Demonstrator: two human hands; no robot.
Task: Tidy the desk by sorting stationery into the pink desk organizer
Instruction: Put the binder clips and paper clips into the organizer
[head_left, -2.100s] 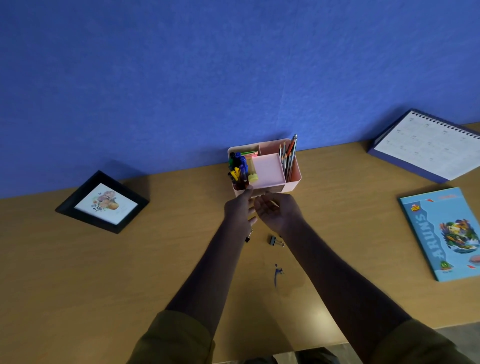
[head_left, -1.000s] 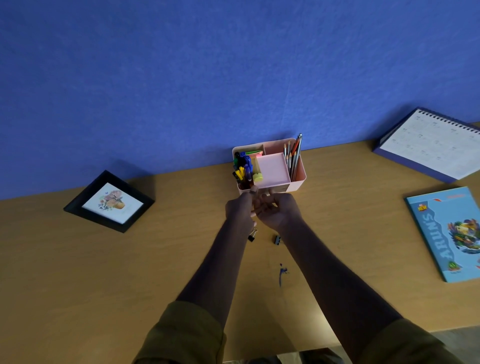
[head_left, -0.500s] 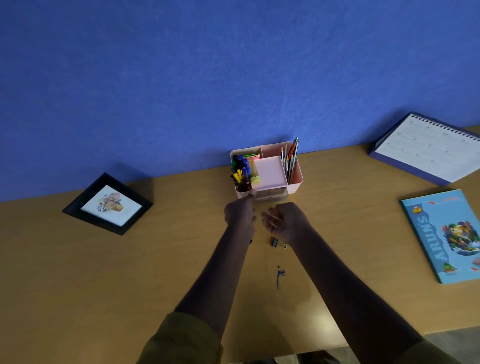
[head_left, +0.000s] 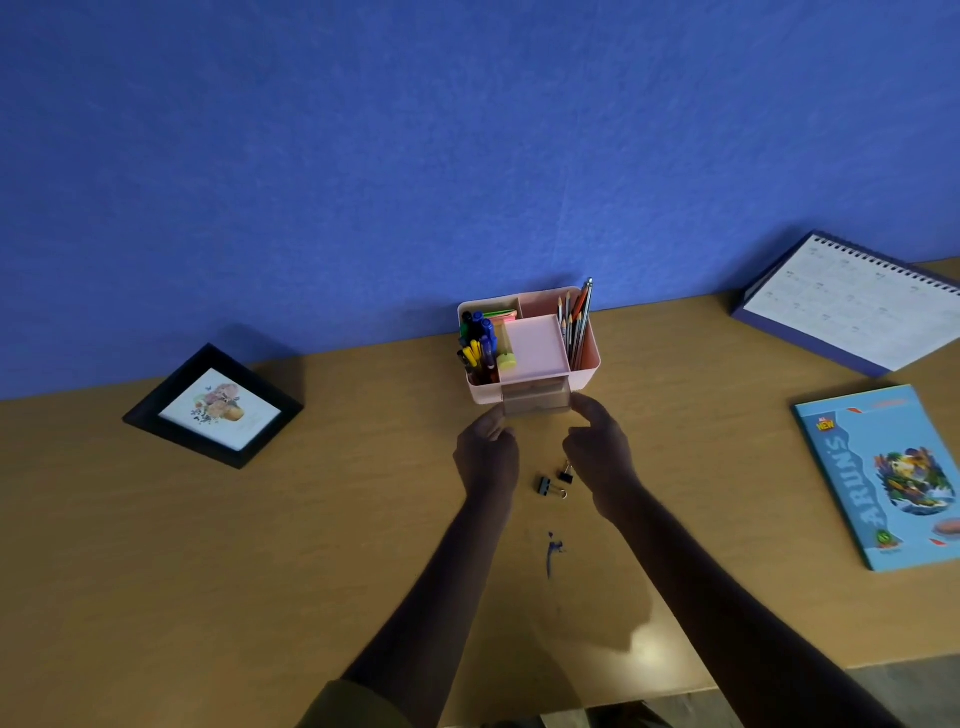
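Observation:
The pink desk organizer (head_left: 584, 371) stands against the blue wall, with markers (head_left: 478, 340) in its left section, pencils (head_left: 575, 322) in its right and a flat pink lid in the middle. Its translucent drawer (head_left: 535, 401) sticks out a little at the front. My left hand (head_left: 485, 452) pinches the drawer's left front corner. My right hand (head_left: 597, 447) grips the right front corner. Two black binder clips (head_left: 545, 487) lie on the desk between my wrists.
A black picture frame (head_left: 213, 408) lies to the left. A spiral calendar (head_left: 852, 306) leans at the far right, and a blue book (head_left: 883, 475) lies in front of it. A blue ink smear (head_left: 553, 553) marks the wooden desk (head_left: 260, 571) near my forearms.
My hands were together in front of the organizer; they have spread apart and now sit on the drawer's two front corners. Both binder clips now show between my wrists.

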